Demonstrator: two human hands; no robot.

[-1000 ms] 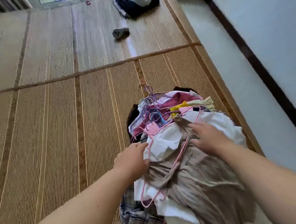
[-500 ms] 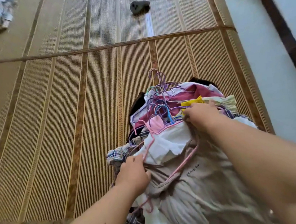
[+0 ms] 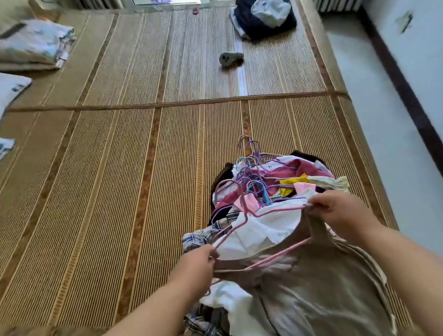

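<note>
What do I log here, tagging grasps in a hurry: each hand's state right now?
Left hand: closed, pinching the pink hanger at its end.
Right hand: closed, gripping the beige garment at its neckline.

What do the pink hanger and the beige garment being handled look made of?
The pink hanger looks like thin wire, likely metal under a matte pink plastic coating: it is slim, even and sharply bent. The beige garment looks like soft matte fabric, possibly cotton: it drapes and wrinkles loosely.
</note>
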